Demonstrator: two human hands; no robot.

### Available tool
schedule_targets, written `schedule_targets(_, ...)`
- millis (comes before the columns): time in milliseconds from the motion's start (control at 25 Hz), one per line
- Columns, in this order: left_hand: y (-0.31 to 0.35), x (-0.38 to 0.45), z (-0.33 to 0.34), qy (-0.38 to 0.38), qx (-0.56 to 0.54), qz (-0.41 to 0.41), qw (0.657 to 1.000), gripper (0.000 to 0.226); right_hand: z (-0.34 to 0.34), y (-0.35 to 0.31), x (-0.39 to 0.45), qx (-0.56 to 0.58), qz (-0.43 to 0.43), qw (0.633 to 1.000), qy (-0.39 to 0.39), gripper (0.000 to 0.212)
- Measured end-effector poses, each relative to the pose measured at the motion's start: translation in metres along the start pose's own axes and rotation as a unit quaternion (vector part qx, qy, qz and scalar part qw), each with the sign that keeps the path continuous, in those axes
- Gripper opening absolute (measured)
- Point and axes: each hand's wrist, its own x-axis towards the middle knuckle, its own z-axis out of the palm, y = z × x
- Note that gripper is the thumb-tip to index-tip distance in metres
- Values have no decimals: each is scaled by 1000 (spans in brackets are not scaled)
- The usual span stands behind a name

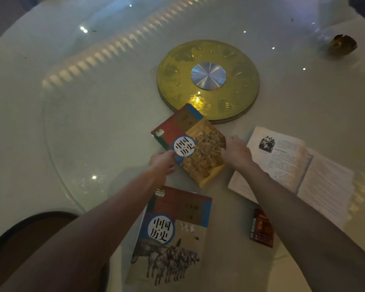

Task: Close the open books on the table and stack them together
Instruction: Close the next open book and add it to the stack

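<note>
A closed history textbook with a yellow-and-red cover [190, 144] lies tilted on the pale glass-topped worktop [93, 127], its far corner just reaching the edge of the gold turntable disc [230, 60] that sits in the middle. The left hand [162, 164] has its fingers closed on the book's near left edge beside the round title label, and the right hand [237, 151] grips the book's right edge, fingers curled over the cover; whether the book is lifted or resting flat cannot be told. Near the viewer, a second closed history textbook with horses on its cover [173, 239] lies flat, partly crossed by the left forearm, just apart from the yellow one. To the right, an open book [293, 165] with a small photograph and printed text on its pages lies spread out; the right forearm passes over its near left corner. A small dark red box [261, 228] rests between the horse-cover textbook and the open book, partly hidden under the right forearm. Far off at the upper right a small brown-gold object [342, 45] stands on the worktop, too dim to name. A dark curved chair back [25, 230] shows at the lower left edge, beside the left arm.
</note>
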Motion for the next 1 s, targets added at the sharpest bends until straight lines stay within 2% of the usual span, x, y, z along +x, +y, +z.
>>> schedule_targets(120,11,8,5,-13,-7,30,999,37,8,0,-8,68,31,997,0,44)
schedule_targets(200,17,15,10,9,21,55,998,48,12,3,-15,134,69,989,-8,43)
schedule_targets(280,21,16,12,-10,32,59,998,43,11,7,-23,225,102,969,-20,35)
schedule_targets(360,24,9,13,-62,18,65,996,39,9,10,-31,316,113,941,-33,27)
schedule_targets(480,27,-6,8,-111,3,95,989,40,6,9,-45,343,108,932,-35,22)
schedule_targets(600,36,-27,-3,-182,-70,82,977,41,4,6,-56,368,101,924,-13,31)
schedule_targets(640,40,-35,-8,-211,-82,79,971,41,1,2,-61,419,100,902,-28,34)
schedule_targets(680,43,-46,-14,-236,-84,77,965,40,-1,-4,-68,501,102,857,-68,37)
schedule_targets(760,45,-66,-26,-262,-64,72,960,37,-4,-14,-85,675,113,710,-166,39)
schedule_targets(800,41,-72,-33,-262,-53,73,961,36,-2,-16,-94,719,117,660,-182,38)
schedule_targets(840,35,-77,-41,-257,-41,77,963,36,2,-18,-105,737,121,641,-178,36)
schedule_targets(880,27,-78,-51,-236,-26,82,968,36,9,-18,-115,739,126,643,-159,35)
schedule_targets(920,16,-81,-60,-208,-3,88,974,37,17,-18,-128,724,135,664,-129,32)
schedule_targets(1000,-15,-83,-76,-155,50,105,981,37,31,-21,-159,653,156,737,-77,21)
